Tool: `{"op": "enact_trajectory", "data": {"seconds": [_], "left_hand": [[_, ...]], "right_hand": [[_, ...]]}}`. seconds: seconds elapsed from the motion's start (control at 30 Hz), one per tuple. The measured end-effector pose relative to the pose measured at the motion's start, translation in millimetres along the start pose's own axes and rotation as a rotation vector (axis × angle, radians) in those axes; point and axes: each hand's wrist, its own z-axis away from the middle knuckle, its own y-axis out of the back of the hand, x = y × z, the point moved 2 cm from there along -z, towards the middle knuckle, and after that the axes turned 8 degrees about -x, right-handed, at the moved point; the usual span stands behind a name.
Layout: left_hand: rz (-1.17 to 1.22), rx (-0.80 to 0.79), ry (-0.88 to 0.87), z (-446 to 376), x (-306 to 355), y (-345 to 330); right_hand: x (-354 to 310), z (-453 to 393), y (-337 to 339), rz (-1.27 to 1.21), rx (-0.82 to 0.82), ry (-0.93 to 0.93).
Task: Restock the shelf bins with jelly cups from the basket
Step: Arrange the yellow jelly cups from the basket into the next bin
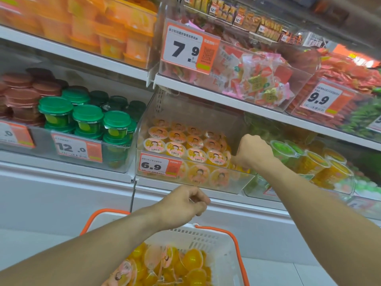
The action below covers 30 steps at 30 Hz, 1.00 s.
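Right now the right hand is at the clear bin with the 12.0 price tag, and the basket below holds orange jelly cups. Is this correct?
Not quite. The head view shows the right hand at the clear bin with the 6.9 price tag, not the 12.0 one. The rest holds: the basket below holds orange jelly cups.

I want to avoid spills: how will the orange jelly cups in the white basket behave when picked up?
The small orange jelly cups probably feel light and stiff. Their rounded bodies lie tumbled, so they likely roll. Thin foil lids may puncture.
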Motion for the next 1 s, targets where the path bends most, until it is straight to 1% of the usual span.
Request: {"op": "enact_trajectory", "data": {"seconds": [0.13, 0.33, 0.6, 0.67, 0.77, 0.83, 0.9, 0.93, 0.97, 1.0], "left_hand": [[-0.015, -0.009, -0.004, -0.3, -0.6, 0.9], [-0.031, -0.013, 0.003, -0.8, -3.8, 2.2], [-0.073, -0.005, 0.021, -2.8, -9.8, 2.8], [-0.074, -0.008, 0.028, -2.8, -11.2, 2.6], [-0.093, -0.005, 0.035, -2.0, -11.7, 4.2], [-0.110, -0.005, 0.042, -1.2, -11.6, 5.7], [-0.129, -0.025, 0.073, -0.8, -16.2, 6.8], [-0.158, -0.042, 0.101, 1.0, -20.6, 6.9], [-0.214, -0.064, 0.133, 3.3, -26.6, 7.2], [-0.297, -0.089, 0.169, 6.1, -33.3, 7.4]], "right_hand": [[-5.7, 2.7, -11.0, 0.026, -0.052, -0.053], [-4.7, 6.2, -16.1, 0.017, -0.061, -0.075], [-3.5, 4.4, -14.3, -0.008, -0.175, -0.150], [-0.6, 7.2, -10.7, -0.044, -0.097, -0.138], [4.7, 23.1, -9.1, -0.146, 0.207, -0.066], [0.1, 45.3, -19.0, -0.332, 0.418, 0.060], [-14.0, 75.2, -38.8, -0.639, 0.590, 0.254], [-22.9, 90.8, -53.7, -0.802, 0.634, 0.340], [-30.9, 104.3, -73.2, -0.943, 0.628, 0.390], [-38.6, 116.5, -96.5, -1.042, 0.566, 0.403]]}}
